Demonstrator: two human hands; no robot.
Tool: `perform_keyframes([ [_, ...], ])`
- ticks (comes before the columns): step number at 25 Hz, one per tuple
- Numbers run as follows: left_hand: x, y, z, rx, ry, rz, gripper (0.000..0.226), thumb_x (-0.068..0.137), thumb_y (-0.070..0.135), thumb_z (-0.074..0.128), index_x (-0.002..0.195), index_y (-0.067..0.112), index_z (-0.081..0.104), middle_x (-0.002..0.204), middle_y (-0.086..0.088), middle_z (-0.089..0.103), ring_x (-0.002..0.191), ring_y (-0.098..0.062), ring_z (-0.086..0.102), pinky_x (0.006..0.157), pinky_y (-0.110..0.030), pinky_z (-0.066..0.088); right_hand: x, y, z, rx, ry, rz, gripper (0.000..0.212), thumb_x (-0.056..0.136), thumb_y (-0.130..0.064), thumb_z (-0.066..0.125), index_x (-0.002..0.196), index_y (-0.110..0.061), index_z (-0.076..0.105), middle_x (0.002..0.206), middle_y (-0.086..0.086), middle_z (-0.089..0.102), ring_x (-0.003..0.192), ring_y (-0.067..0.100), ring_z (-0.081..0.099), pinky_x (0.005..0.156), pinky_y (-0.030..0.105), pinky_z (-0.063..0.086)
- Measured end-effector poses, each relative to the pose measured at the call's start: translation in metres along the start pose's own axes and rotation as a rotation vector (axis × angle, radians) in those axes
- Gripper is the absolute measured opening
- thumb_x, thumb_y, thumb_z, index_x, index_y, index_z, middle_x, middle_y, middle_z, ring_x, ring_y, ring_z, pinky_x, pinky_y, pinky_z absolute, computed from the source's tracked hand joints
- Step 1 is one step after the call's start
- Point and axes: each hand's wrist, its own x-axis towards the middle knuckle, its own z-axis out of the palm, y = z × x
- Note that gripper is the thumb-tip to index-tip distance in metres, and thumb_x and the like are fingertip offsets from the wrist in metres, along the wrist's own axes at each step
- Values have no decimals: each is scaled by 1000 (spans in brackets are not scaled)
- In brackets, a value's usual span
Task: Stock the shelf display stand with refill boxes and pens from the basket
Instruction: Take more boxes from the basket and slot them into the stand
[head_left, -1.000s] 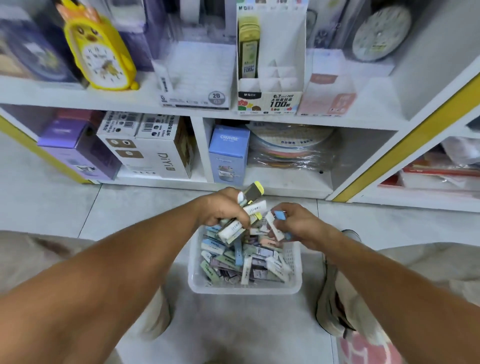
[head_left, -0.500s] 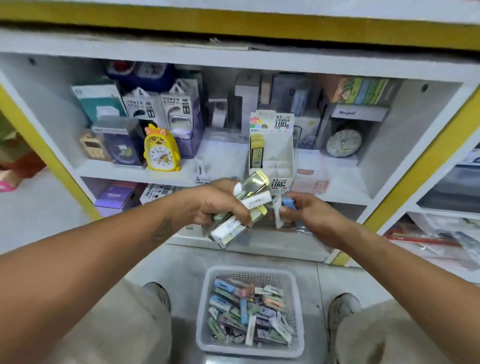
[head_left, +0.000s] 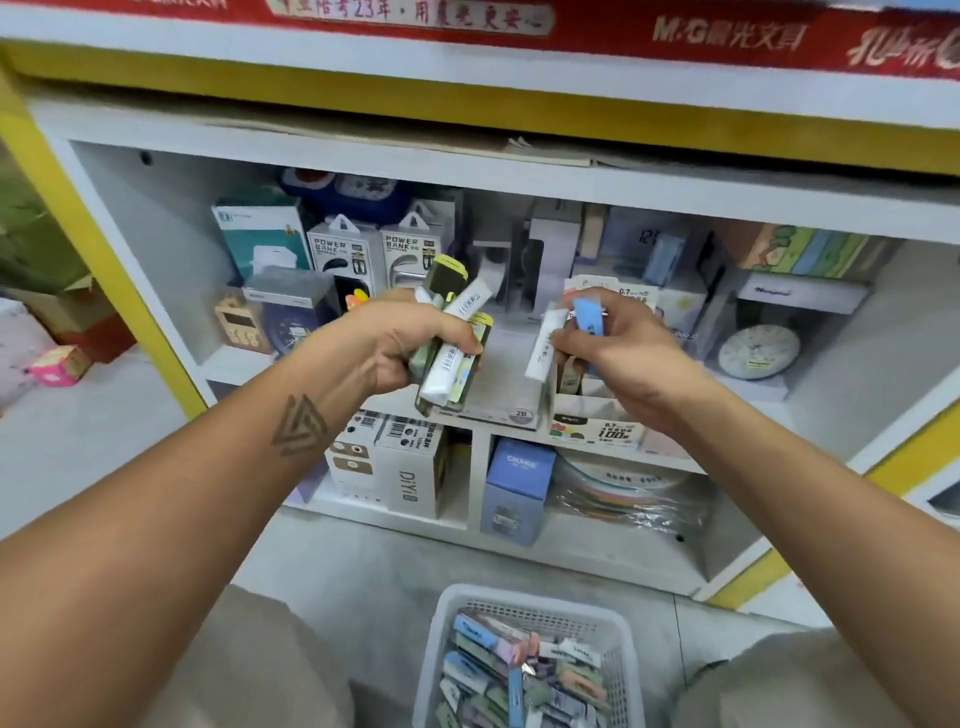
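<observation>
A red banner (head_left: 623, 26) along the top edge carries "M&G" and Chinese lettering. On the white shelf (head_left: 857, 364) below it, two hanging cartons read "POWER BANK" (head_left: 343, 254), a flat grey box (head_left: 498, 384) shows a round "2B" mark on its front edge, and the cardboard display stand (head_left: 597, 428) beside it is printed "100" under a row of coloured shapes; "0.7" shows on its header card. One level down stand a white carton marked "DiY" (head_left: 410, 473) and a blue box reading "CRUHRE" (head_left: 519, 483), next to a stack of film-wrapped discs (head_left: 623, 493).

The left hand (head_left: 400, 343) grips a fanned bundle of refill boxes (head_left: 452, 353), fingers curled round it: slim rectangular packs in green, white and yellow-capped finishes, some with barcode labels. It is held in front of the shelf edge, just left of the stand. The right hand (head_left: 618, 353) pinches a white pack (head_left: 543, 348) and a blue pack (head_left: 589, 319) upright, right over the stand's open compartments.

Below, between the person's knees, a white perforated plastic basket (head_left: 457, 623) sits on the grey tiled floor (head_left: 363, 561), filled with a loose heap of pastel packs. A round white clock (head_left: 758, 353) stands at the shelf's right end, with bare shelf board beside it.
</observation>
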Motion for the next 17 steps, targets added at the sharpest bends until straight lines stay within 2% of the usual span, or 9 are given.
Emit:
perform_keyframes([
  [2,9,1,-13,-36,48,-7,50,65,-21,70,112,-5,61,91,-24,72,78,-38,73,64,-48,58,11,3,5,-19,-35,-41,33,88,-3,69,109,-28,70,72,0,70,72,16,69,64,27,51],
  [4,14,3,-24,-32,78,-9,50,65,-20,70,111,-4,62,89,-23,72,77,-36,73,64,-48,58,25,3,12,-37,-41,-38,29,87,-6,69,105,-28,72,76,3,74,75,16,72,69,30,51],
  [7,19,5,-37,-9,100,-27,39,67,-19,70,102,-3,65,87,-22,73,77,-36,73,71,-53,58,39,5,27,-68,-11,-39,15,88,-9,69,94,-23,70,76,7,75,72,17,74,63,26,48],
  [10,23,6,-44,11,120,-53,32,72,-18,68,98,-1,64,84,-20,72,77,-34,72,76,-54,58,44,15,39,-104,-13,-49,6,84,-8,76,87,-12,73,74,0,73,64,9,67,57,17,47],
  [12,25,7,-45,17,115,-69,31,74,-17,67,99,0,62,84,-19,70,75,-33,71,75,-52,58,46,19,42,-202,-30,-41,5,83,-13,80,83,-13,75,72,-4,70,58,6,61,54,16,47],
  [14,27,6,-45,21,111,-79,36,73,-17,67,106,-1,63,89,-21,69,76,-33,70,74,-49,58,49,20,43,-321,-59,-24,5,84,-16,79,81,-16,75,66,-2,69,52,11,62,50,19,47],
  [17,28,4,-44,26,106,-94,52,71,-16,68,121,-5,61,105,-25,68,83,-35,70,75,-47,58,52,22,47,-492,-100,-15,9,85,-19,77,78,-15,72,67,2,71,53,11,68,50,17,45],
])
